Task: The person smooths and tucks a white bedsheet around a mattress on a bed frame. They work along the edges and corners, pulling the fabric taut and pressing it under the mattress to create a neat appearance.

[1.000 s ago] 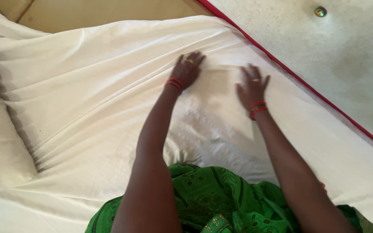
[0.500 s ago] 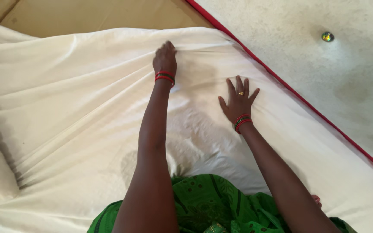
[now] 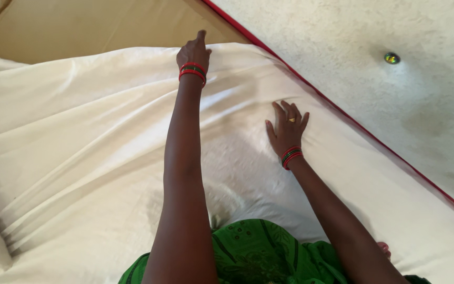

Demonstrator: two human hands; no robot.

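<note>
On the bed, your left hand (image 3: 194, 52) reached to the far edge of the white sheet (image 3: 95, 137), just where the cloth met the tan surface (image 3: 80, 26) beyond it. Its fingers were curled onto the sheet's edge, with one finger pointing past it; whether they pinched the cloth, you cannot tell from this angle. Red and green bangles (image 3: 192, 71) sat on that wrist.

Your right hand (image 3: 287, 128) lay flat on the sheet, palm down, fingers spread a little and pressed to the cloth. A gold ring (image 3: 291, 120) showed on one finger, and a second set of bangles (image 3: 291, 156) circled the wrist. That hand rested near the bed's right side, close to the red trim (image 3: 342, 108) that ran along the mattress.

The sheet covered the whole bed before you, drawn into long folds that fanned out to the left from below your left hand. Beyond the red trim lay a pale speckled floor (image 3: 405, 115), with a small shiny round object (image 3: 392, 58) on it. Your green patterned garment (image 3: 253, 252) showed at the bottom, between your arms.
</note>
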